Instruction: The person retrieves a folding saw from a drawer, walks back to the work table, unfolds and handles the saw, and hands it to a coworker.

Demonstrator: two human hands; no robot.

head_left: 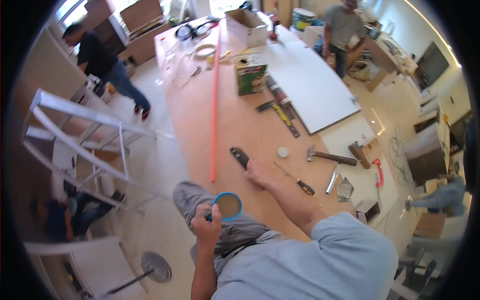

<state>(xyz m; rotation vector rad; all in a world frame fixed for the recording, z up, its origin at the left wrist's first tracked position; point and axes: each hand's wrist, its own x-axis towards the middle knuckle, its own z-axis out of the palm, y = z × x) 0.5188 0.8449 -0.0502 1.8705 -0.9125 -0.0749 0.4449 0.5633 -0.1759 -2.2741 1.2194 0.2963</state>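
Observation:
My left hand, fingers closed, grips a blue-rimmed mug in front of my raised knee. Brownish contents show inside its rim. On the wooden tabletop, my right hand is closed around the near end of a black oblong tool, whose exact kind I cannot make out. Right of that hand lie a screwdriver, a small white disc and a hammer. A long orange-red strip runs along the table to the left of the black tool.
A green box, a yellow-black square, a white panel and an open cardboard box occupy the table's far part. An aluminium stepladder stands at left. Several people are around the room, including one person behind the table.

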